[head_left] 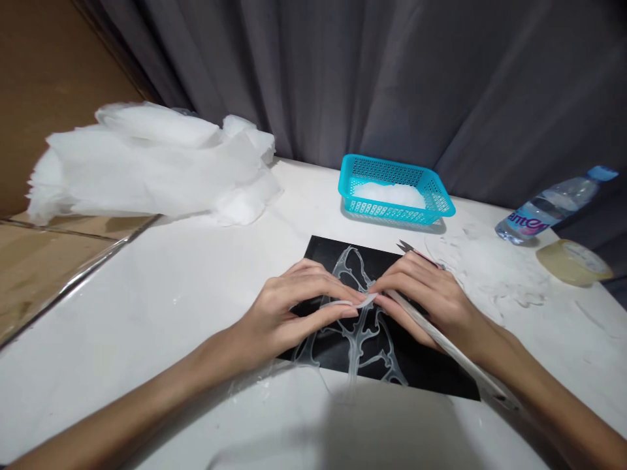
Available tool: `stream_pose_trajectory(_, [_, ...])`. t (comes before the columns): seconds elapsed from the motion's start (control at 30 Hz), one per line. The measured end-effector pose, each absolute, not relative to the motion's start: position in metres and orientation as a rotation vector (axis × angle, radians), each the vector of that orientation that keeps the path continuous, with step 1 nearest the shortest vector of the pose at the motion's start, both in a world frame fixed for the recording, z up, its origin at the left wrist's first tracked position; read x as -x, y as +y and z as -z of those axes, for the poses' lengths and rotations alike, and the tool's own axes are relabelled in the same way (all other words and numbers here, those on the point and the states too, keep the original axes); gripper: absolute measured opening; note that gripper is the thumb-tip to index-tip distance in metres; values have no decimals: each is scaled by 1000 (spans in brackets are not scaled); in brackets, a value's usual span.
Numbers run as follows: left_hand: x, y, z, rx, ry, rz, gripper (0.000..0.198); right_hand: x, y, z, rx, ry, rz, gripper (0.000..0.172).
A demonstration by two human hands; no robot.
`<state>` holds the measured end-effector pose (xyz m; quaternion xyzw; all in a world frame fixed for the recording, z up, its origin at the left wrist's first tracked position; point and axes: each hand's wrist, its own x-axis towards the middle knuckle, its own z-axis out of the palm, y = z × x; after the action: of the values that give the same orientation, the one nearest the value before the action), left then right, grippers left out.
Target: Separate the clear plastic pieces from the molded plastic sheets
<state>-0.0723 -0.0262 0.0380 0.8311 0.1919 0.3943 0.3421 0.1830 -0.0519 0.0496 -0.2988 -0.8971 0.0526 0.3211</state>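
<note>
A black sheet (pixel 431 372) lies on the white table, with a translucent branching piece (pixel 360 339) on top of it. Above the piece, my left hand (pixel 304 303) pinches a thin white strip (pixel 343 303) between thumb and fingers. The strip's other end is between the fingertips of my right hand (pixel 426 294). A long pale stick (pixel 441 336) runs under my right palm toward the wrist. Small scissors (pixel 409 247) lie beyond my right hand, their handles partly hidden by it.
A pile of white sheets (pixel 157 163) is at the back left, beside cardboard (pixel 49 267). A turquoise basket (pixel 396 215) holds white pieces. Clear scraps (pixel 499 267), a water bottle (pixel 548 205) and a tape roll (pixel 573 262) are on the right. A grey curtain hangs behind.
</note>
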Motion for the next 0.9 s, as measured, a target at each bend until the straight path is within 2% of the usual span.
stream_pose_trajectory(0.2, [73,-26,-37,-2017,646,-858,19,-188,-48,-53,842,-2381,-202,8])
stream_pose_trajectory(0.3, [74,-25,-34,-1975,848,-690,28,-209,-38,-66,983,-2360,-267,8])
stream_pose_trajectory(0.37, [74,-26,-30,-2058,922,-586,38,-237,-29,-78,1167,-2218,-153,11])
stream_pose_trajectory(0.47, [73,-31,-21,-2271,904,-413,67,-299,-16,-90,1485,-1969,97,16])
stream_pose_trajectory(0.57, [70,-38,-10,-2441,844,-307,93,-373,-8,-87,1831,-1928,-4,31])
stream_pose_trajectory(0.63, [68,-42,-3,-2522,789,-302,96,-416,-6,-78,1955,-1975,-89,38])
stream_pose_trajectory(0.73, [67,-46,2,-2551,767,-332,84,-449,-8,-68,2130,-1931,88,42])
stream_pose_trajectory(0.83, [66,-49,-2,-2505,774,-309,45,-434,-13,-73,2344,-1767,378,43])
stream_pose_trajectory(0.9, [64,-49,-7,-2450,718,-270,23,-402,-17,-85,2255,-1809,435,49])
